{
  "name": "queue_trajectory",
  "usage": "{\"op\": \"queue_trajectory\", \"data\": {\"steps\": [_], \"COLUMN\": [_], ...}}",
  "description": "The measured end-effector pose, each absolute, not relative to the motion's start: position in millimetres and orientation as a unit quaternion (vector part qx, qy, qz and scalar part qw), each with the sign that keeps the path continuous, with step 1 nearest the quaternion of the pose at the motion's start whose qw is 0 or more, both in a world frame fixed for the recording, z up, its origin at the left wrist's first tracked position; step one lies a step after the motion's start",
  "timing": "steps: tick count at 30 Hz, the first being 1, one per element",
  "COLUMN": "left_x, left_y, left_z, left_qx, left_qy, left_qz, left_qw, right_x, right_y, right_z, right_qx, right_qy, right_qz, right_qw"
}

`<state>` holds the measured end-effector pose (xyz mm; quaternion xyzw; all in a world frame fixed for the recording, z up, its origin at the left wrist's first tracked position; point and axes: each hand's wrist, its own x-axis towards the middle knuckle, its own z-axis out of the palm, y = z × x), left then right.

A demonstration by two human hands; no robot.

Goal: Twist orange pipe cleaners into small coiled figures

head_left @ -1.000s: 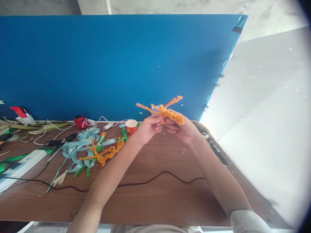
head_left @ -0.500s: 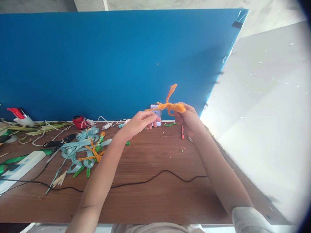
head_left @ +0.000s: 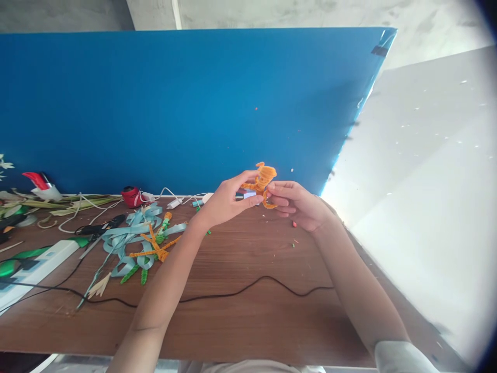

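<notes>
An orange pipe-cleaner figure (head_left: 265, 177) is held up above the far side of the table, its rounded end pointing upward. My left hand (head_left: 229, 199) grips it from the left, thumb below and fingers behind an orange limb. From the right, my right hand (head_left: 297, 203) pinches the figure near its lower curled limb, with thumb and forefinger together. Behind the hands, a phone (head_left: 250, 194) is mostly hidden. Another orange pipe-cleaner piece (head_left: 158, 248) with several limbs lies at the left, on blue ribbon (head_left: 116, 241) and green pipe-cleaner pieces (head_left: 144, 275).
A white power strip (head_left: 46, 267) lies at the left. Near it are a black glue gun (head_left: 103, 226) and a red object (head_left: 132, 197). A black cable (head_left: 233, 295) runs across the brown table (head_left: 248, 331). A blue panel (head_left: 194, 103) stands behind.
The orange figure has turned from lying sideways to rounded end up, and it sits lower and further left. My left hand has taken hold of it; my right hand has shifted its grip.
</notes>
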<state>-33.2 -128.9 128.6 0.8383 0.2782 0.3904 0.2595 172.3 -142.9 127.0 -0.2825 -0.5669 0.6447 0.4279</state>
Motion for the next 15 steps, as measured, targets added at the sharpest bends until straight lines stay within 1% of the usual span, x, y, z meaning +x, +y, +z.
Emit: {"op": "queue_trajectory", "data": {"steps": [2, 4, 6, 8, 11, 13, 15], "left_x": [-28, -23, -19, -18, -19, -20, -21], "left_y": [-128, -129, -129, -129, -128, -128, -129], "left_z": [125, 121, 119, 118, 118, 119, 120], "left_qx": [0.808, 0.783, 0.767, 0.748, 0.722, 0.702, 0.676], "left_qy": [0.243, 0.219, 0.211, 0.219, 0.245, 0.256, 0.257], "left_qz": [0.409, 0.417, 0.425, 0.452, 0.481, 0.487, 0.493], "left_qw": [0.347, 0.405, 0.432, 0.433, 0.433, 0.451, 0.483], "right_x": [171, 171, 172, 173, 172, 168, 165], "right_y": [-144, -145, -146, -146, -146, -147, -149], "right_z": [128, 128, 128, 128, 127, 125, 123], "right_qx": [-0.271, -0.264, -0.261, -0.271, -0.313, -0.329, -0.324], "right_qy": [-0.564, -0.564, -0.571, -0.589, -0.634, -0.672, -0.719], "right_qz": [0.655, 0.656, 0.645, 0.609, 0.483, 0.357, 0.209], "right_qw": [0.425, 0.428, 0.436, 0.458, 0.517, 0.559, 0.577]}}
